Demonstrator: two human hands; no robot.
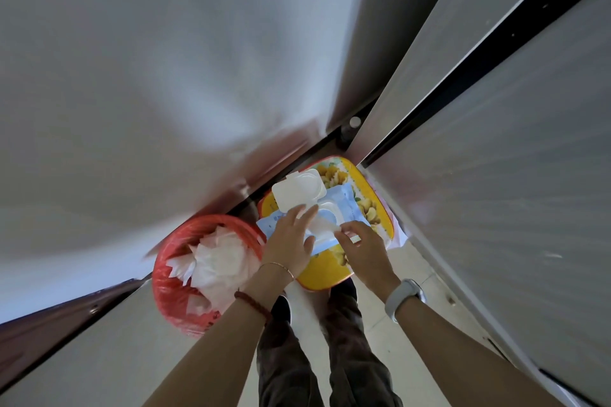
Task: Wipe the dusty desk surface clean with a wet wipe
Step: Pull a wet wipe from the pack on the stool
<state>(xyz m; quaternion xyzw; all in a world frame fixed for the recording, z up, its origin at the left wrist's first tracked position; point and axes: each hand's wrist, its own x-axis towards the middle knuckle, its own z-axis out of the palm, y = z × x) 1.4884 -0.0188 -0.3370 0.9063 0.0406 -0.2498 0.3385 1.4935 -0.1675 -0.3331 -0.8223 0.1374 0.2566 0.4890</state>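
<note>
A light blue wet wipe pack [344,205] lies on a yellow flowered stool [373,208], its white flip lid [299,190] standing open. My left hand [291,241] presses flat on the pack's near left end. My right hand [362,244] pinches a white wet wipe [322,226] at the pack's opening, its tip pulled a little way out. The grey desk surface [496,158] runs along the right side, and another grey surface [132,92] fills the left.
A red bin [172,281] lined with red plastic and holding several crumpled white wipes stands left of the stool. My legs and shoes [317,340] are on the pale tiled floor below. A dark gap runs between the desk panels on the right.
</note>
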